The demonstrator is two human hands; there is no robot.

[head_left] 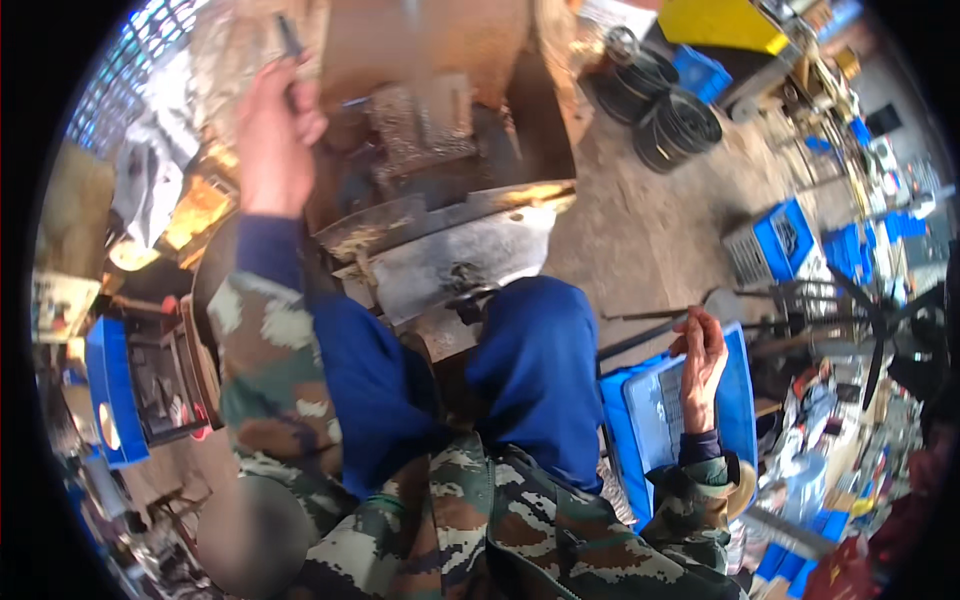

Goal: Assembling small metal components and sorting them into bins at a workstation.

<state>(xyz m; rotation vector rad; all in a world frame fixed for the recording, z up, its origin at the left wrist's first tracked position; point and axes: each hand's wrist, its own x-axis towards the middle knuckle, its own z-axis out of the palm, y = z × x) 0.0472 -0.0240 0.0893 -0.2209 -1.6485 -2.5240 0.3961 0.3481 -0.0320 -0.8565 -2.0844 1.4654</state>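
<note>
A cluttered workshop floor (650, 230) spreads around the seated person. At left, the left hand (277, 135) is closed round a slim dark tool (289, 36) — raised beside the brown housing (545, 115), its far end pointing away, perhaps to keep it clear of the walls. The housing (its contents are blurred) stands before the knees, probably for easy reach by both arms. At right, the right hand (703, 360) hangs over a blue bin (740, 385), fingers curled — a thin dark rod (645, 316) runs toward them, but I cannot tell whether they grip it.
</note>
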